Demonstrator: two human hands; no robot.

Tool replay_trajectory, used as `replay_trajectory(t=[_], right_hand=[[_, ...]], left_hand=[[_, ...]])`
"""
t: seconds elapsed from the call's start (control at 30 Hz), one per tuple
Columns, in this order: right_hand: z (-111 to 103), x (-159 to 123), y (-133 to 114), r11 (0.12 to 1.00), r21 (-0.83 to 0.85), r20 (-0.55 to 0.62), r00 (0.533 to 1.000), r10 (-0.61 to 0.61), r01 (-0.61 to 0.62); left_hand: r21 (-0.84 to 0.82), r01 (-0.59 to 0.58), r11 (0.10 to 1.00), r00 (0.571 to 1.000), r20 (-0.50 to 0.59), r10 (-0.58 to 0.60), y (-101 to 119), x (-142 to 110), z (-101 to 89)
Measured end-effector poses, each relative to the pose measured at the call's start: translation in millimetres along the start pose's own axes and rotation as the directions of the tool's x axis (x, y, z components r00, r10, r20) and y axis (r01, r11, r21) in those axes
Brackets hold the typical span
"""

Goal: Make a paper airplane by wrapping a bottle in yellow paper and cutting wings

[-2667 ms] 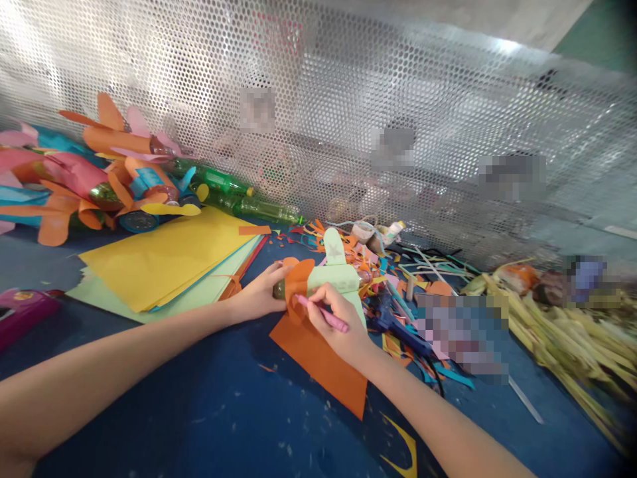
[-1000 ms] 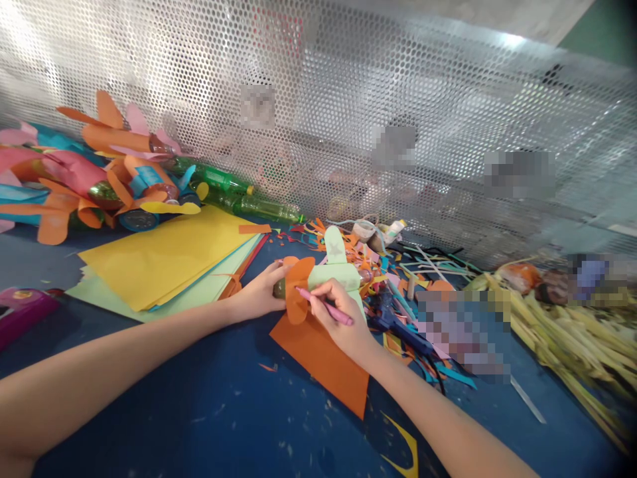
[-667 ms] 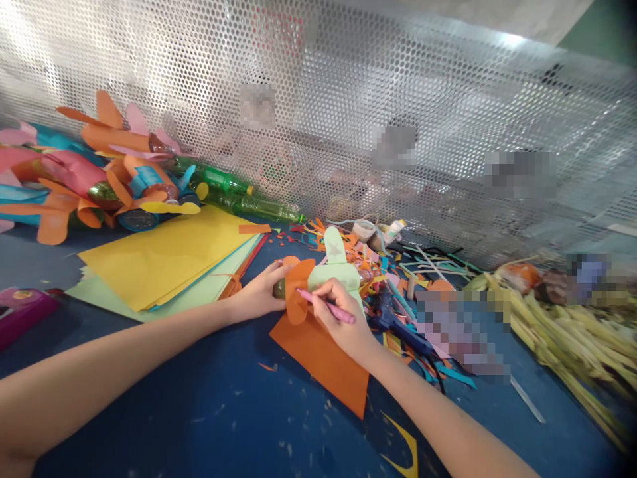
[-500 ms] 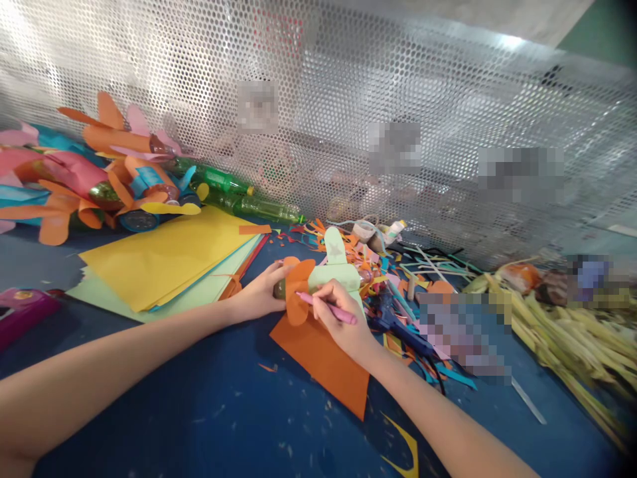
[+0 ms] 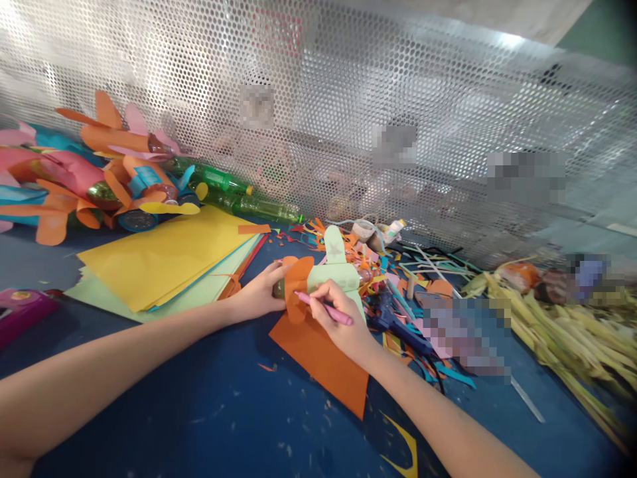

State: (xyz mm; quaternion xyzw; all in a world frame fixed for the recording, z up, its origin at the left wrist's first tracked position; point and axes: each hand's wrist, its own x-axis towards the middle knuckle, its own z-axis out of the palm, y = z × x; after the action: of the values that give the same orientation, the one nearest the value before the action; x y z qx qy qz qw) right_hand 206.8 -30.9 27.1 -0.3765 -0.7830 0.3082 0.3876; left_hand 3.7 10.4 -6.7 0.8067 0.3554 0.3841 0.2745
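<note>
Right fingers (image 5: 326, 291) gripping pink pen (image 5: 339, 316), shifted slightly, orange cutout (image 5: 297, 279) unmoved

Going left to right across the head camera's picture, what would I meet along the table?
Magenta object → yellow paper → left hand → pink pen in right hand → blue glue gun → pale yellow strips.

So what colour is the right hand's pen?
The pen is pink; the head view shows it.

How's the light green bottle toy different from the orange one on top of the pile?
The light green bottle toy has green paper round its middle; the orange one has orange paper there. The left hand holds the green one; no hand touches the orange one. Both have rounded paper fins.
</note>
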Motion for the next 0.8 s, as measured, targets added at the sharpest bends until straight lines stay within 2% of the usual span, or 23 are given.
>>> replay_trajectory(t=[0.8], right_hand=[[-1.6,0.1,0.0,0.996,-0.088,-0.010,1.000,-0.021,0.020]], left_hand=[[-0.014,-0.001,1.000,1.000,-0.009,0.001,2.6,-0.6,0.0]])
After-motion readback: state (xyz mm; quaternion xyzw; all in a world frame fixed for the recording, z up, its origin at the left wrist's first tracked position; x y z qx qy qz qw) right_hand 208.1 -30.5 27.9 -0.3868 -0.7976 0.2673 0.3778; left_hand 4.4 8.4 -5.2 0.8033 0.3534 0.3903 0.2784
